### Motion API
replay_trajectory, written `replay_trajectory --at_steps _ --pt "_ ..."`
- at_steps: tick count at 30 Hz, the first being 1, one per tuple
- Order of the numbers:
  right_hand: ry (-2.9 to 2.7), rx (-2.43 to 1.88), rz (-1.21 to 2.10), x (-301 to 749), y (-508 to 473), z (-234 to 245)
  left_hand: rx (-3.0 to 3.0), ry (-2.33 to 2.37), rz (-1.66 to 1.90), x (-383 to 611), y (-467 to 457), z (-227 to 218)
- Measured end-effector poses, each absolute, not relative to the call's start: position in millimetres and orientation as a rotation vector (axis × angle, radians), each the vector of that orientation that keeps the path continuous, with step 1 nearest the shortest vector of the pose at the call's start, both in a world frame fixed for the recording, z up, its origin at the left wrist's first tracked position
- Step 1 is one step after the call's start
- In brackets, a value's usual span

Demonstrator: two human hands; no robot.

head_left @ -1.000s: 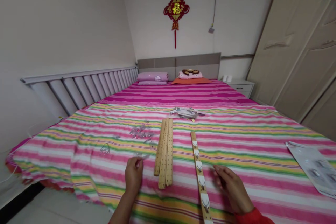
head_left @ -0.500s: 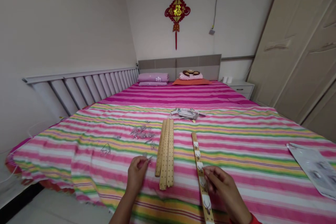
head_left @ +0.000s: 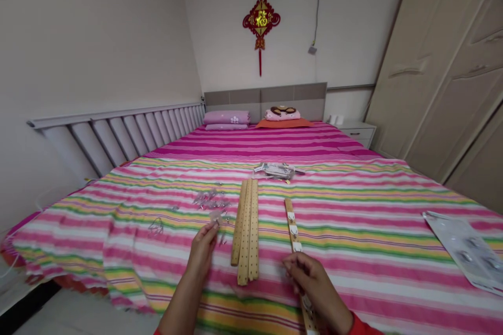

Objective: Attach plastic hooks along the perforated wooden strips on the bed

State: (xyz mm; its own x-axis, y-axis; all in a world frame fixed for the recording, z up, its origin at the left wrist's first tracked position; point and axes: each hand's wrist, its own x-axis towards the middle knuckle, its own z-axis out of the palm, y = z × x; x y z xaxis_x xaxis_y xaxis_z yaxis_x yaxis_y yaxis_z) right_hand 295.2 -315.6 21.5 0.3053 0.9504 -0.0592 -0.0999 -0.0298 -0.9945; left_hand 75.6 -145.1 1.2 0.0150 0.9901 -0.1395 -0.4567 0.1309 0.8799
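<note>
My left hand (head_left: 202, 248) is closed in a pinch on a small clear plastic piece (head_left: 216, 215), just left of the wooden strips. Three pale wooden strips with rows of small holes (head_left: 247, 235) lie side by side between my hands. My right hand (head_left: 312, 280) is over another wooden strip (head_left: 288, 205), which carries a row of white hooks (head_left: 293, 230). Thumb and fingers are pinched together at the strip's left side, and whatever they hold is too small to make out. The hand covers part of that strip.
Small clear and metal pieces (head_left: 211, 200) lie scattered left of the strips. Behind them is a plastic package (head_left: 275, 170). A blister pack (head_left: 466, 251) lies at the right, and a thin tangled loop (head_left: 156, 226) at the left. Everything rests on a striped bedspread (head_left: 365, 267).
My right hand has moved left across the hooked strip, covering its middle hooks. My left hand has shifted slightly forward with the clear plastic piece. The view has turned a little.
</note>
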Motion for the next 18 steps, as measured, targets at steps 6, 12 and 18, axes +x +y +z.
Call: replay_trajectory --at_steps 6,12,18 --pt "-0.907 -1.276 1.042 294.3 -309.3 23.9 0.751 0.875 1.228 93.0 -160.4 34.5" --pt "-0.899 -1.255 0.946 294.5 -303.1 49.4 0.663 0.754 1.002 135.4 -205.6 51.2" --pt "-0.84 -1.227 0.862 300.8 -304.1 67.6 0.606 0.757 0.895 168.6 -234.3 53.5"
